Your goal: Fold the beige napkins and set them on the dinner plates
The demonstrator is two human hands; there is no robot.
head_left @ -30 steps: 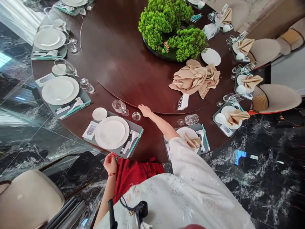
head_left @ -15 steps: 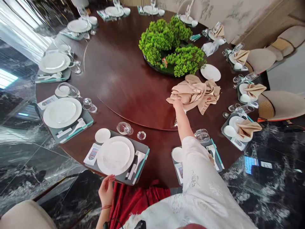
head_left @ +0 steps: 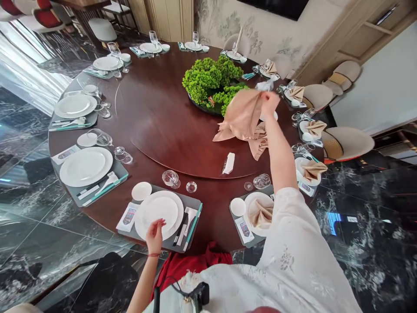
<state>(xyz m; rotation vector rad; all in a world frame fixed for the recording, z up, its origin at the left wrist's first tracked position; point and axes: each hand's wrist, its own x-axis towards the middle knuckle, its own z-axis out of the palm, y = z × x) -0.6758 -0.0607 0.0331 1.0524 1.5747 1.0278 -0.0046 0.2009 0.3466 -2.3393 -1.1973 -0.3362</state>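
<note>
My right hand (head_left: 269, 103) is stretched over the turntable, its fingers closed on a beige cloth napkin (head_left: 243, 114). The napkin is lifted and hangs to the left of the hand. Below it more beige napkins (head_left: 259, 145) lie in a pile, partly hidden. My left hand (head_left: 154, 237) hovers at the near edge of a white plate (head_left: 146, 208), fingers loosely bent, holding nothing I can see. That stacked plate sits on a grey placemat (head_left: 191, 204) with black chopsticks (head_left: 180, 230) and a white spoon. To its right, a folded napkin (head_left: 260, 214) stands on another plate.
A bonsai-like green centrepiece (head_left: 208, 82) stands on the round table's turntable (head_left: 156, 117). A small white box-like object (head_left: 229, 163) lies near its front rim. Glasses (head_left: 170, 177) stand behind the near setting. Other place settings ring the table, and chairs (head_left: 348, 141) stand at right.
My right hand has moved up and right, raising a napkin from the pile. My left hand has come forward over the plate's near edge. The view has tilted up.
</note>
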